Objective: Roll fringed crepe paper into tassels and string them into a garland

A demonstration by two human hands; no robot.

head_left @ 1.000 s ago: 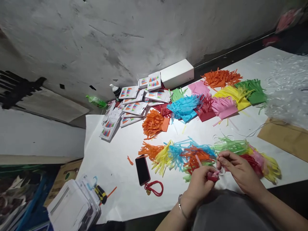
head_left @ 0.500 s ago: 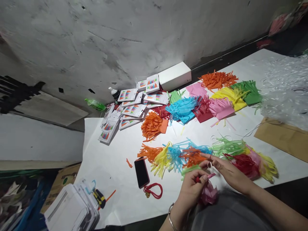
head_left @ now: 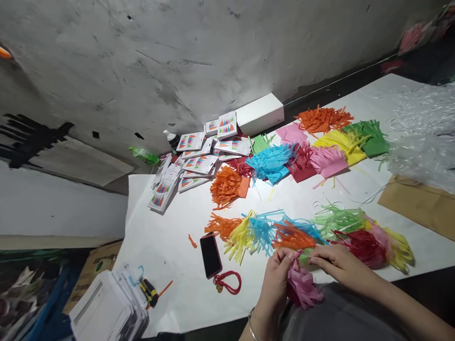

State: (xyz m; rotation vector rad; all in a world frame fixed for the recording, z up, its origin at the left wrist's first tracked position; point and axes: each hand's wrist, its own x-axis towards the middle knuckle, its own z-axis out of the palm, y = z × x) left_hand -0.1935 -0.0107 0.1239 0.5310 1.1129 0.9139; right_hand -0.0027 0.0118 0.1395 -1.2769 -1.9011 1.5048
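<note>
My left hand, with a bracelet at the wrist, is closed round the twisted top of a pink paper tassel. The tassel's strips hang down beside my lap. To its right, my right hand is pinched closed, fingertips towards the tassel's top; what lies between them is too small to make out. Behind both hands runs a row of finished-looking tassels: orange, yellow, blue, a second orange one, pale green and dark red.
Fringed paper bundles in several colours lie farther back, beside stacked printed packets and a white box. A phone with a red strap and a yellow-black cutter are at left. Brown cardboard and clear plastic are at right.
My right hand has gone from spread fingers near a thin white loop to a closed pinch. The pink tassel has turned and hangs more openly below my left hand, which moved slightly left.
</note>
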